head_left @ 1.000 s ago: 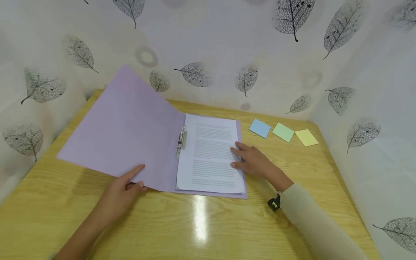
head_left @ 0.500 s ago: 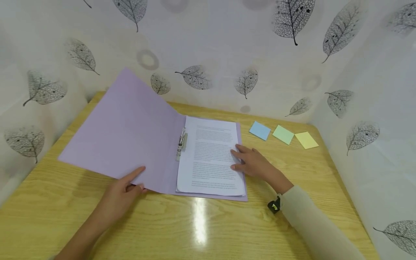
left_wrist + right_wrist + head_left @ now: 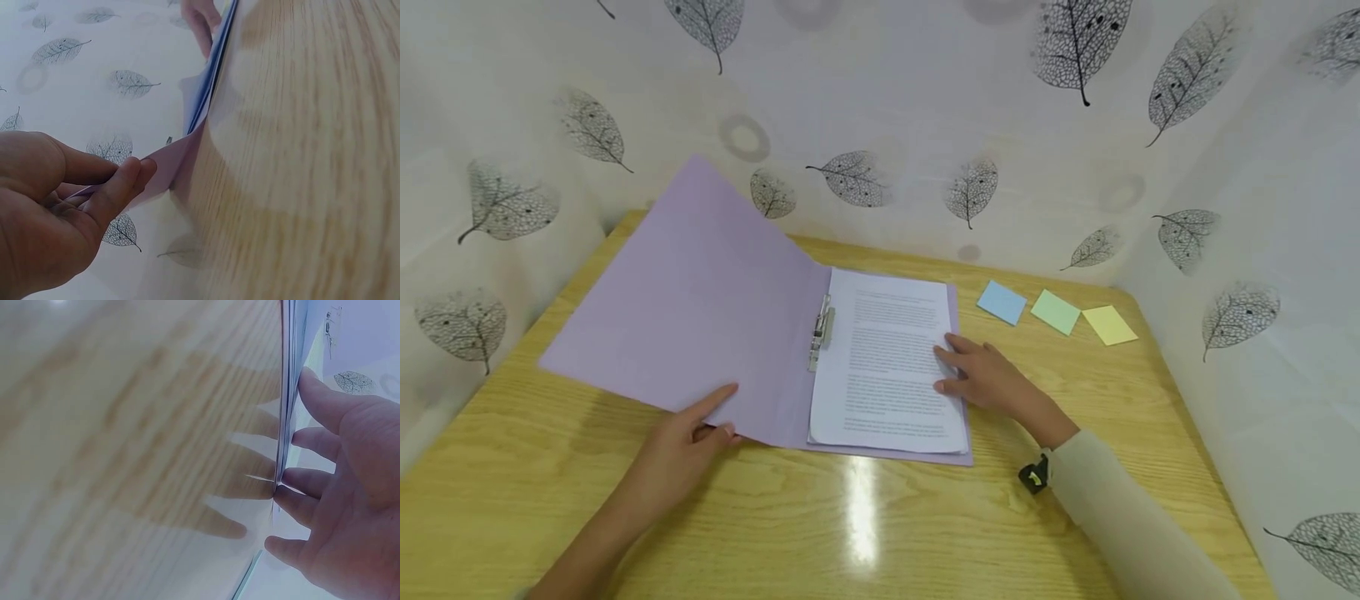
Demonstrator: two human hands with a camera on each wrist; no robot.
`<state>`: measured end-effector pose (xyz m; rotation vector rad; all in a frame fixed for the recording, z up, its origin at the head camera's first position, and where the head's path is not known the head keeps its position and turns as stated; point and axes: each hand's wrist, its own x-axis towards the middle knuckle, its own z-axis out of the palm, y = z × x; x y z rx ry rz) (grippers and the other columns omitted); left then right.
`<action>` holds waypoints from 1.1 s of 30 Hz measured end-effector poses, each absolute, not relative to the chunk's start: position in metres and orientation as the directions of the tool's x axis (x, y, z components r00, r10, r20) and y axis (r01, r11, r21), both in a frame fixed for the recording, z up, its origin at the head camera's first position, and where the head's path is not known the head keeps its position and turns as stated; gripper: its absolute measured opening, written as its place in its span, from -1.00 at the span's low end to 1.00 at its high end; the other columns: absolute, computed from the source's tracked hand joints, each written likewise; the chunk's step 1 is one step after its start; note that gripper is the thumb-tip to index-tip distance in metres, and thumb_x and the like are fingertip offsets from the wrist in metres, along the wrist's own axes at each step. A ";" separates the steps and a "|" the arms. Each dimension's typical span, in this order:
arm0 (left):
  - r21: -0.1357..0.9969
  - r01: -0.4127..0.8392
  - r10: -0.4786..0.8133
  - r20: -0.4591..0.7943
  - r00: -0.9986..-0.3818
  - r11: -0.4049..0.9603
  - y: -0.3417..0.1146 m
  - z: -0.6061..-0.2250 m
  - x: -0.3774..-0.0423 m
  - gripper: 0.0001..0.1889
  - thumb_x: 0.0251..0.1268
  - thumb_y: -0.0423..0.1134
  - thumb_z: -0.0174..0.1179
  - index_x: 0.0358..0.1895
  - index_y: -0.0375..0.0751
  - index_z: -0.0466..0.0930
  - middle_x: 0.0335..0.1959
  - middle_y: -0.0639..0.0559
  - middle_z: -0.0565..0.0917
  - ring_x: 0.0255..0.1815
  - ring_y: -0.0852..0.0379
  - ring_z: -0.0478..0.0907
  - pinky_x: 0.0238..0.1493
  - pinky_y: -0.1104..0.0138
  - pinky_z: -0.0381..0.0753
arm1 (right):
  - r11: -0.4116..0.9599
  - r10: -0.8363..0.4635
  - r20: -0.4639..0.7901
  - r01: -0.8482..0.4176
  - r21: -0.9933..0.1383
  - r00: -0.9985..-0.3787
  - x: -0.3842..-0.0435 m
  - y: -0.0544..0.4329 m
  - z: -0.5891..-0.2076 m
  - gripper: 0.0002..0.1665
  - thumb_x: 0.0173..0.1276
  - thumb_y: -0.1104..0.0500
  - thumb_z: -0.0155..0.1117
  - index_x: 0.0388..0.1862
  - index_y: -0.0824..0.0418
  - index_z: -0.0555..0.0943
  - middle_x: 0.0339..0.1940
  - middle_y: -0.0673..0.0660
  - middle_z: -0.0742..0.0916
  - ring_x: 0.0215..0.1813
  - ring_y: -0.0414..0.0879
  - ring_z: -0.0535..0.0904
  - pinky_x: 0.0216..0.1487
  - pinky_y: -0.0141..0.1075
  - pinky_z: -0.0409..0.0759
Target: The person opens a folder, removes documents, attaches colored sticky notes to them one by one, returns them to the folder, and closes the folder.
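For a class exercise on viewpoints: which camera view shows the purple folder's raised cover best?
The head view: it shows nearly all of the raised cover, with the left hand hiding only a little of its lower edge. The left wrist view shows a narrow strip near that hand; the right wrist view, only part, at upper right.

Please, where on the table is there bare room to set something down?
The largest free patch of the table lies in front of the folder, between the left hand and the right sleeve. Another lies right of the right hand, bordered by the three coloured notes. It is crowded at the folder, with papers and both hands there.
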<state>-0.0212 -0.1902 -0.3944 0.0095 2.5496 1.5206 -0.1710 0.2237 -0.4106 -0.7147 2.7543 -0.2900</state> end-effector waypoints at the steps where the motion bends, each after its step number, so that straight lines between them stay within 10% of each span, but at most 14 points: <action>1: 0.873 -0.085 0.094 -0.148 -0.984 0.481 -0.190 -0.394 -0.021 -0.40 0.51 -0.36 0.10 0.55 -0.24 0.20 -0.14 -0.10 0.78 -0.17 0.15 0.70 -0.28 0.40 0.66 | 0.858 -0.499 -0.221 -0.442 -0.261 -0.838 -0.171 0.223 -0.410 -0.16 0.43 -0.15 0.28 0.55 0.17 0.30 0.62 0.33 0.22 0.60 0.26 0.16 0.54 0.32 0.00; 33: 0.806 -0.144 -0.009 -0.170 -0.985 0.574 -0.247 -0.394 -0.032 -0.41 0.60 -0.11 0.00 0.60 0.07 0.13 -0.08 -0.16 0.76 -0.42 0.23 0.52 -0.53 0.31 0.47 | 0.854 -0.505 -0.187 -0.457 -0.246 -0.843 -0.165 0.235 -0.409 -0.17 0.42 -0.11 0.31 0.55 0.19 0.32 0.60 0.32 0.27 0.59 0.25 0.18 0.54 0.34 -0.02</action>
